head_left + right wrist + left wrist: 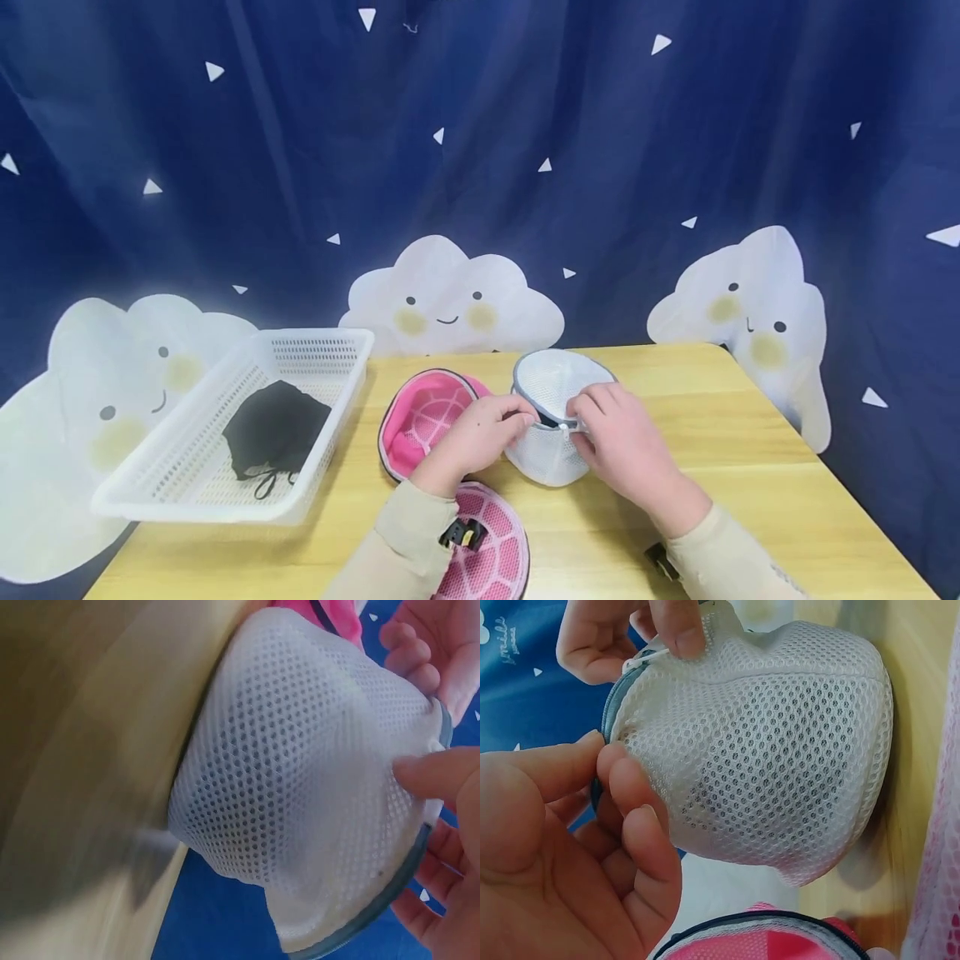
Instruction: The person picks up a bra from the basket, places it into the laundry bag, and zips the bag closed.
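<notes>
A white mesh laundry bag (550, 457) with a grey zipper edge stands on the table, its round lid (558, 379) partly raised and something dark showing through the gap. At the near left of the rim, my left hand (480, 433) pinches the zipper edge between thumb and finger, as the left wrist view also shows. My right hand (622, 437) grips the rim on the other side, close to the white zipper pull (564, 427). Through the mesh (780, 750) a dark content shows faintly; its kind cannot be told.
Left of the white bag sits an unzipped pink mesh bag (408, 442), its round pink lid (498, 542) lying toward the front under my left sleeve. A white plastic basket (315, 479) at the left holds a black cloth item (276, 429) with cords. Behind the wooden table (720, 433) hangs a blue curtain (480, 192).
</notes>
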